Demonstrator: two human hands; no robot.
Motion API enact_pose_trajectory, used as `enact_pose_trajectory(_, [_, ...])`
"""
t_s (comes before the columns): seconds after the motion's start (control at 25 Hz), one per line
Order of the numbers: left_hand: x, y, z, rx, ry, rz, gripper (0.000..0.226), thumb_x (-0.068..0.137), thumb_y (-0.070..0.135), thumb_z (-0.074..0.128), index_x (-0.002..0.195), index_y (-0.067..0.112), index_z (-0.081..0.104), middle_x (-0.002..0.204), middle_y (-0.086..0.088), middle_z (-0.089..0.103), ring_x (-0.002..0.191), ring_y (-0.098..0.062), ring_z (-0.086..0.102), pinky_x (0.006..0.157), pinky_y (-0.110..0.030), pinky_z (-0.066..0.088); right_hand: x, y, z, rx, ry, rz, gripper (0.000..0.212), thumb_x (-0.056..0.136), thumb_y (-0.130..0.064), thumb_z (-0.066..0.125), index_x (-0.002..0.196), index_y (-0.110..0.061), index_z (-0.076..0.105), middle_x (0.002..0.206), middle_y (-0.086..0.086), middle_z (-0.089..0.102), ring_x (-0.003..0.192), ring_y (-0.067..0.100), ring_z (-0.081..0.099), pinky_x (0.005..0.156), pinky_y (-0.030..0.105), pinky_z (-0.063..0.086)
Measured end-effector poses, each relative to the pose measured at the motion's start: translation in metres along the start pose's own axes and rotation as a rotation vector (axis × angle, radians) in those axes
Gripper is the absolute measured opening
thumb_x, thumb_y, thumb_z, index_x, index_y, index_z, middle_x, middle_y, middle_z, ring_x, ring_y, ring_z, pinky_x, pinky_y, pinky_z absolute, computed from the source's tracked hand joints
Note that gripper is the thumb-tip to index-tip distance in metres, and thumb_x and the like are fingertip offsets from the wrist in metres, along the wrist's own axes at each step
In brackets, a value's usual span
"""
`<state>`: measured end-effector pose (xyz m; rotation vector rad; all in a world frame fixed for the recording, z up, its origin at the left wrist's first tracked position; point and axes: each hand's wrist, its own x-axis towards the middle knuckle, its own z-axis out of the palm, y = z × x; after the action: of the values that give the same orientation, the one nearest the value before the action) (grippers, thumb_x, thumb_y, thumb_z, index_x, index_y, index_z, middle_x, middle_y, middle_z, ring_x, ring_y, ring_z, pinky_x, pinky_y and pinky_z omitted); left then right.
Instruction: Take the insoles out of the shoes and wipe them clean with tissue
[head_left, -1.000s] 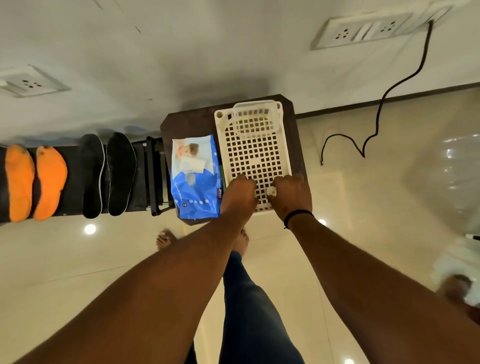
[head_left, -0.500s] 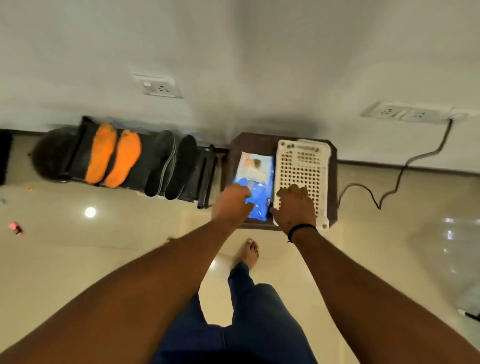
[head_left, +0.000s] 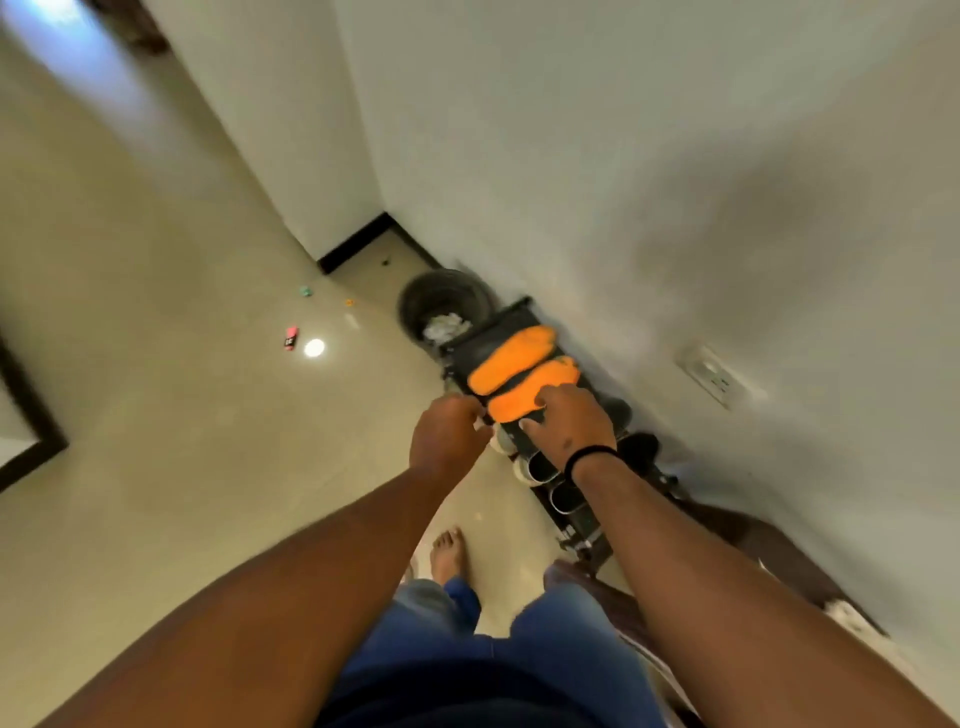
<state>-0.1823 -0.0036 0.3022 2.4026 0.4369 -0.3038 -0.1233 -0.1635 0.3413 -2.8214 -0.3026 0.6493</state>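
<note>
The left hand (head_left: 447, 431) is curled at the near end of the nearer orange insole (head_left: 524, 397), its fingers bent toward the insole's edge; whether they pinch it cannot be told through the blur. The far orange insole (head_left: 511, 356) lies just beside it on the black shoe rack (head_left: 480, 338). The right hand (head_left: 569, 426) rests with spread fingers on the nearer insole. Shoes (head_left: 540, 467) sit on the rack below.

Whole frame motion-blurred. Right hand (head_left: 569, 426) covers near end of orange insole (head_left: 530, 397); black insoles mostly hidden under it. Left hand (head_left: 449, 434) fingertips blurred, grip unclear. Stool (head_left: 779, 551) cut off by right arm.
</note>
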Motion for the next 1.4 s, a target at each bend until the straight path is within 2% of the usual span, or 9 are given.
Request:
enact_pose_trajectory(0.24, [0.046, -0.095, -0.069, -0.127, 0.124, -0.276, 0.032, 0.083, 0.030, 0.080, 0.110, 0.015, 0.075, 0.103, -0.004, 0.070, 0.096, -0.021, 0.066, 0.082, -0.032, 0.052, 0.099, -0.120, 0.017, -0.079, -0.086, -0.238, 0.035, 0.085, -0.041, 0.067, 0.105, -0.012, 0.066, 0.108, 0.010, 0.062, 0.104, 0.030, 0.058, 0.084, 0.042, 0.052])
enact_pose_trajectory(0.56, [0.155, -0.179, -0.137, -0.216, 0.156, -0.516, 0.032, 0.084, 0.031, 0.079, 0.111, 0.014, 0.075, 0.104, -0.003, 0.071, 0.094, -0.018, 0.066, 0.081, -0.030, 0.051, 0.269, -0.229, 0.037, -0.178, -0.262, -0.397, 0.037, 0.086, -0.043, 0.067, 0.106, -0.012, 0.066, 0.113, 0.010, 0.060, 0.110, 0.029, 0.057, 0.090, 0.039, 0.052])
enact_pose_trajectory(0.76, [0.238, -0.228, -0.161, -0.305, 0.186, -0.625, 0.033, 0.085, 0.032, 0.077, 0.114, 0.016, 0.073, 0.110, -0.002, 0.070, 0.097, -0.019, 0.066, 0.085, -0.032, 0.053, 0.352, -0.310, 0.060, -0.243, -0.339, -0.509, 0.042, 0.090, -0.040, 0.065, 0.122, -0.015, 0.061, 0.123, 0.009, 0.056, 0.115, 0.027, 0.053, 0.098, 0.042, 0.048])
enact_pose_trajectory(0.92, [0.291, -0.285, -0.142, -0.337, 0.216, -0.680, 0.032, 0.082, 0.035, 0.076, 0.108, 0.016, 0.076, 0.102, -0.004, 0.074, 0.101, -0.027, 0.066, 0.097, -0.049, 0.050, 0.404, -0.367, 0.120, -0.213, -0.445, -0.506, 0.043, 0.089, -0.036, 0.067, 0.125, -0.014, 0.059, 0.128, 0.009, 0.050, 0.113, 0.026, 0.055, 0.095, 0.038, 0.050])
enact_pose_trajectory(1.0, [0.319, -0.319, -0.129, -0.341, 0.196, -0.716, 0.033, 0.082, 0.038, 0.074, 0.108, 0.018, 0.075, 0.101, -0.003, 0.074, 0.102, -0.028, 0.066, 0.098, -0.051, 0.050, 0.434, -0.387, 0.153, -0.180, -0.440, -0.463, 0.044, 0.089, -0.033, 0.068, 0.127, -0.014, 0.058, 0.129, 0.010, 0.048, 0.115, 0.026, 0.054, 0.096, 0.035, 0.046])
enact_pose_trajectory(1.16, [0.394, -0.405, -0.095, -0.382, 0.178, -0.733, 0.036, 0.082, 0.044, 0.073, 0.113, 0.024, 0.072, 0.107, 0.002, 0.071, 0.096, -0.020, 0.067, 0.092, -0.044, 0.053, 0.521, -0.406, 0.228, -0.113, -0.377, -0.336, 0.044, 0.088, -0.025, 0.070, 0.128, -0.011, 0.058, 0.130, 0.011, 0.048, 0.113, 0.025, 0.054, 0.094, 0.028, 0.041])
enact_pose_trajectory(1.28, [0.478, -0.488, -0.059, -0.438, 0.150, -0.709, 0.040, 0.084, 0.032, 0.078, 0.118, 0.013, 0.069, 0.111, -0.007, 0.068, 0.100, -0.023, 0.065, 0.088, -0.034, 0.050, 0.608, -0.405, 0.309, -0.119, -0.351, -0.255, 0.045, 0.088, -0.027, 0.071, 0.128, -0.010, 0.058, 0.130, 0.012, 0.048, 0.113, 0.026, 0.055, 0.095, 0.030, 0.043])
enact_pose_trajectory(1.4, [0.567, -0.563, -0.023, -0.393, 0.125, -0.701, 0.044, 0.084, 0.028, 0.079, 0.123, 0.012, 0.066, 0.117, -0.009, 0.066, 0.108, -0.025, 0.062, 0.088, -0.033, 0.046, 0.691, -0.402, 0.389, -0.175, -0.349, -0.239, 0.047, 0.089, -0.031, 0.070, 0.129, -0.011, 0.057, 0.130, 0.012, 0.048, 0.116, 0.027, 0.053, 0.095, 0.032, 0.045])
